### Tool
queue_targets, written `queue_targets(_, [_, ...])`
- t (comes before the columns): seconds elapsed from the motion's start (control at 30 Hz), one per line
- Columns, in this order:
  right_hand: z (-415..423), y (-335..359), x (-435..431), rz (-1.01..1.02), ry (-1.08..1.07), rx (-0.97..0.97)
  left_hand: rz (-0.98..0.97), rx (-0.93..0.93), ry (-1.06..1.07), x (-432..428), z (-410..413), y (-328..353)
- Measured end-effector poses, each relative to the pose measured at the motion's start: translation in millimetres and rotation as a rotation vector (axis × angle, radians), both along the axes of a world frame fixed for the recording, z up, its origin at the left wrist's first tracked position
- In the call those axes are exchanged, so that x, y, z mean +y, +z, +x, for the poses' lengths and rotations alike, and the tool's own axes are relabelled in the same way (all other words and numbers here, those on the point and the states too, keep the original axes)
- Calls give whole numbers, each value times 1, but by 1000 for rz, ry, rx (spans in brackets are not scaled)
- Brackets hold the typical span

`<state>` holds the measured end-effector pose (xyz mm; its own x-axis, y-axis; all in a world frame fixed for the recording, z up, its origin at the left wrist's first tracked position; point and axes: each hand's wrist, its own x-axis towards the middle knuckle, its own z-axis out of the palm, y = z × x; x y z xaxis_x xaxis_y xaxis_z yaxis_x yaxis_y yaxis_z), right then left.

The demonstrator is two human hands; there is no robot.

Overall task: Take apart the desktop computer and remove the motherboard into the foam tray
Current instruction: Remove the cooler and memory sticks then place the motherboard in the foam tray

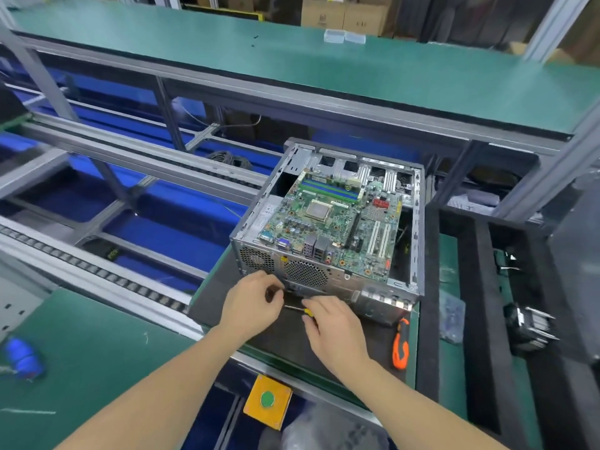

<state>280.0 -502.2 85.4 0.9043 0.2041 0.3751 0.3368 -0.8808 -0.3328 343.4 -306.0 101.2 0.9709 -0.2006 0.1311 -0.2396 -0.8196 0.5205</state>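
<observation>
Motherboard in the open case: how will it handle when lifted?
Likely stiff but fragile: the motherboard is a thin board crowded with sockets and memory sticks, so grip the edges. Probably light: no cooler sits on the CPU. Its rear ports face the case wall, so it may snag unless tilted out.

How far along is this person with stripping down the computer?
Done: the case lies open with no cover, and the processor sits bare. In hand: at the case's rear panel the right hand grips a small screwdriver, the left hand at its tip. Left: the motherboard still sits inside, not yet in the black foam tray at right.
</observation>
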Motion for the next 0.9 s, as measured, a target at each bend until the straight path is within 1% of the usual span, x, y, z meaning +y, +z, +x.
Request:
queue_targets(0.07, [2,17,7,57,92,-103,-55,-141,11,4,-1,26])
queue_targets(0.17, [12,55,20,142,180,-234,-223,-298,21,6,11,73])
queue_targets(0.23, [23,89,27,247,191,-297,-275,-362,75,2,31,103])
queue_targets(0.3, [44,124,26,361,118,-309,-319,-361,131,-3,57,127])
queue_targets(0.37, [76,153,15,408,-33,-214,-345,-294,160,-10,89,142])
queue_targets(0.47, [129,173,-18,392,-299,-49,-341,-141,124,-26,140,149])
queue_targets(0.57, [172,168,-54,383,-584,10,-275,-42,80,-44,182,142])
queue_targets(0.63, [191,156,-71,354,-731,51,-246,30,53,-54,203,134])
queue_targets(0.7, [205,144,-82,296,-804,147,-214,69,33,-61,217,126])
queue_targets(0.8, [214,126,-84,196,-805,319,-174,61,35,-65,233,117])
queue_targets(0.87, [216,117,-84,123,-791,322,-201,75,55,-63,241,112])
queue_targets(0.9, [216,114,-84,119,-779,309,-220,82,66,-62,244,110])
